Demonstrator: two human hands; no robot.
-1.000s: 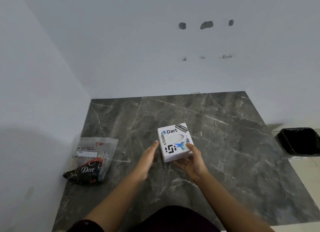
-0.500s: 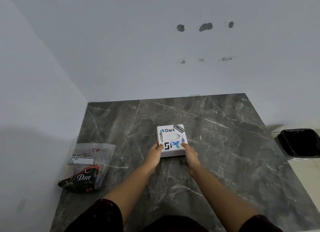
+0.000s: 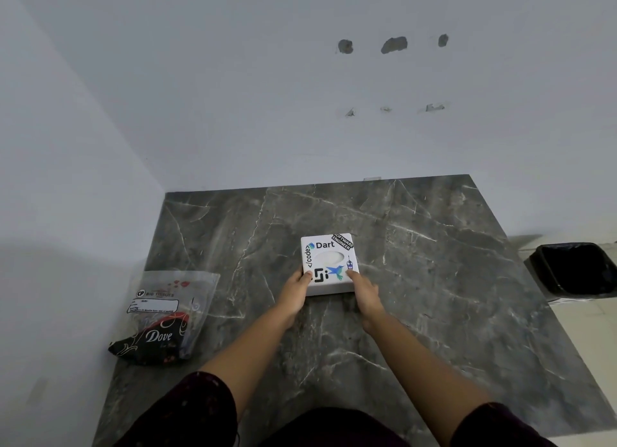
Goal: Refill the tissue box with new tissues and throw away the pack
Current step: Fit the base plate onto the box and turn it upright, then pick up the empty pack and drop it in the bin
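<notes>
A white square tissue box with stickers and an oval top opening lies flat on the dark marble table. My left hand grips its near left corner, thumb on top. My right hand grips its near right corner the same way. A clear plastic tissue pack, with a dark Dove wrapper inside its lower end, lies at the table's left edge, well apart from both hands.
A black-lined bin stands on the floor past the table's right edge. White walls close off the far side and the left side of the table.
The box was tilted up in my right hand; now it lies flat on the table, a little further from me, with both hands on its near corners.
</notes>
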